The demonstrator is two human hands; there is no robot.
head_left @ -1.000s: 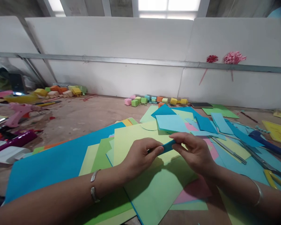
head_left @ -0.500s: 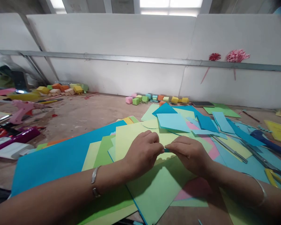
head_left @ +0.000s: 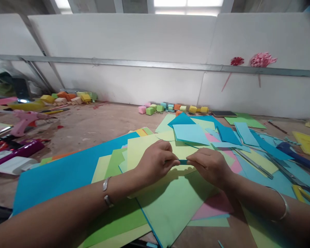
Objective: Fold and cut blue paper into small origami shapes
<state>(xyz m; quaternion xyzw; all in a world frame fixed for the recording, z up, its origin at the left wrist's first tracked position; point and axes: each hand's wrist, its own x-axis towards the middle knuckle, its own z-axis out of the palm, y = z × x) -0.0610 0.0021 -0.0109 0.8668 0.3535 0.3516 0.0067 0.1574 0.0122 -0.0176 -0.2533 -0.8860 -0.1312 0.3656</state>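
Between my two hands runs a narrow blue paper strip [head_left: 183, 162], pinched at both ends. My left hand [head_left: 158, 160] is closed on its left end, thumb and fingertips together. At the other end my right hand [head_left: 210, 165] pinches it the same way. Only a short middle part of the strip shows; my fingers cover the rest. Both hands are held over a pile of coloured paper, with a pale green sheet [head_left: 174, 206] below them and a pale yellow sheet [head_left: 138, 151] behind the left one.
On the right lie scissors [head_left: 286, 174], metal tweezers [head_left: 253, 163] and folded blue paper [head_left: 229, 135]. A pink glue gun [head_left: 24, 120] and a white plug adapter [head_left: 15, 166] are at the left. Small paper cubes [head_left: 150, 111] line the white wall panel [head_left: 124, 86].
My fingertips have moved slightly apart, so more of the blue paper strip shows between them. Both hands have shifted up a little.
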